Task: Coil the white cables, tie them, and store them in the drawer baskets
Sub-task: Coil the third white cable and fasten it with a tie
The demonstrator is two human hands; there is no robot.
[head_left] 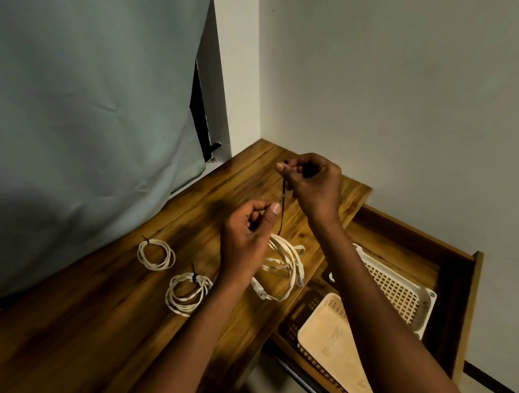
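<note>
The right hand's fingers are curled together, pinching the upper end of a thin black tie above the wooden tabletop. Lower down, the left hand pinches the same tie between its thumb and curled fingers, so the strip runs taut and nearly upright between the two hands. Beneath the left hand lies a loose white cable, looped near the table's right edge; whether the tie already passes round it cannot be told. Further left on the tabletop rest two finished coils, each bound with a black tie: the near coil and the far coil, close together but apart. To the right, the open drawer holds two pale perforated baskets, a back basket and a front basket.
</note>
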